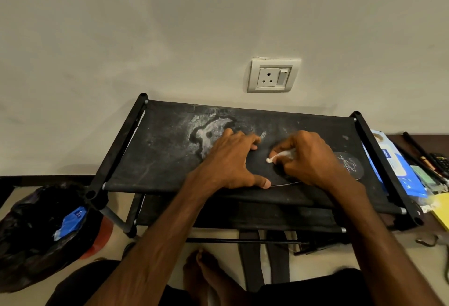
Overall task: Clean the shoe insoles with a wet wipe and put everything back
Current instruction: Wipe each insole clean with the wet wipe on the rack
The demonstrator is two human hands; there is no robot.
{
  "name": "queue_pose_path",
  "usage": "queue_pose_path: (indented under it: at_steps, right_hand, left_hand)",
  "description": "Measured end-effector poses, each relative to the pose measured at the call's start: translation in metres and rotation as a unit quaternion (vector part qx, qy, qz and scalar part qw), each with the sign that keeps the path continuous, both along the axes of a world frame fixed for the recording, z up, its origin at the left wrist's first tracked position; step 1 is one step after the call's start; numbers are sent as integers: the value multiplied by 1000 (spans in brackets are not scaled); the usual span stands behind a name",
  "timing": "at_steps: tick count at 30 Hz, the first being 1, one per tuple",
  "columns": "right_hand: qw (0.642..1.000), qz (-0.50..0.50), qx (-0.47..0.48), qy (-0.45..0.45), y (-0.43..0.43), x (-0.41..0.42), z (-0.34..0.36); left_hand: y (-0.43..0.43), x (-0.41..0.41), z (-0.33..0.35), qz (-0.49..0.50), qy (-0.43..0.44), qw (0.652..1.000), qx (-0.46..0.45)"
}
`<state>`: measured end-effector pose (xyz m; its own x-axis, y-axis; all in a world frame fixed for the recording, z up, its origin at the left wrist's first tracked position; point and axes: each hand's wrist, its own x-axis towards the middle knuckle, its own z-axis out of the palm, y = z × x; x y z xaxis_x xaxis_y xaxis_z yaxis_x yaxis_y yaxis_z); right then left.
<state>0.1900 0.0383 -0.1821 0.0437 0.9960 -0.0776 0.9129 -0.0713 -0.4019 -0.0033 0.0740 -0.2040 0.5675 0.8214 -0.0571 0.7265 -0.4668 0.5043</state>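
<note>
— What can be counted, from the left?
— One black bin bag [31, 237] on the floor with one blue wrapper [71, 220] in it, one shoe rack [158, 152], one insole [261, 172], one wet wipe [279, 157] and one wipes pack [398, 169] (blue and white, just beside the rack's right rail).
— And the hands?
— The left hand [233, 160] lies with its fingers spread and flat, pressing the insole's left part onto the rack's top shelf. The right hand [309, 157] has its fingers curled, pinching the bunched wipe, whose white tip is down on the insole.
— What stands in the way?
— Both hands cover much of the insole; only its middle and its printed right end show. A wall socket [272, 76] sits above the rack.
— Which way does it point?
— It lies flat, with its long axis left to right along the shelf and its patterned end toward the right.
</note>
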Motion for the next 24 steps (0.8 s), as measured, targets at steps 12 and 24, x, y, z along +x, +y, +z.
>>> queue_pose_path:
  at_steps: [12, 24]
  right_hand:
    - [997, -28, 41, 53, -19, 12, -1]
    - [998, -15, 30, 57, -22, 15, -3]
  left_hand:
    - [0, -1, 8, -19, 32, 999, -14]
    - [0, 0, 6, -6, 39, 999, -12]
